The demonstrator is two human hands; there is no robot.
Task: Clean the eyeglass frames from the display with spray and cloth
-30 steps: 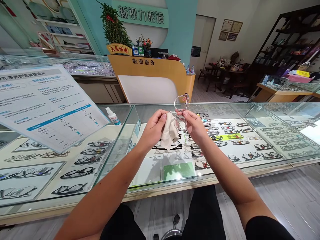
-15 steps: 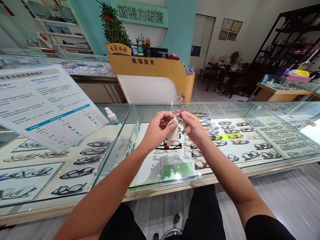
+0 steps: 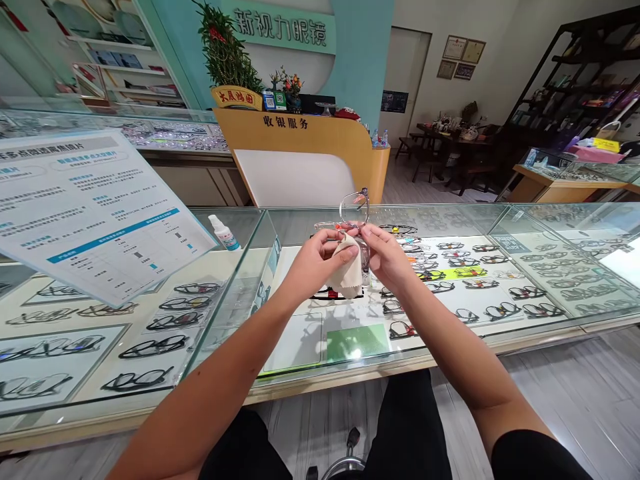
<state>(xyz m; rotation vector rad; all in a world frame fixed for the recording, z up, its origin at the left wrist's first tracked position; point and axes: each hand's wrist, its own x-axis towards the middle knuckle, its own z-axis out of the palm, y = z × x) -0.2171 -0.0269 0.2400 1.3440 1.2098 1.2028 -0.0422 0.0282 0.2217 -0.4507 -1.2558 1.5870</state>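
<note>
Above the glass counter, my right hand (image 3: pixel 384 253) pinches a pair of eyeglasses (image 3: pixel 368 208) near the middle of the frame. The glasses are turned on end, one lens up and the other low between my hands. My left hand (image 3: pixel 320 259) is closed on a cream cleaning cloth (image 3: pixel 347 275), thumb in front, with the cloth hanging below the fingers. The cloth lies against the lower lens and covers part of it. Just how the left fingertips sit behind the cloth is hidden.
A white spray bottle (image 3: pixel 223 233) stands on the counter to the left, beside a large printed sheet (image 3: pixel 115 220). Under the glass top (image 3: pixel 300 370) lie several rows of spectacle frames (image 3: pixel 501 311) and a green card (image 3: pixel 357 342). A wooden cashier desk (image 3: pixel 300 137) stands beyond.
The cloth has spread out and hangs lower and wider over the lower lens. The eyeglasses have turned slightly, and their upper lens shows a little further left.
</note>
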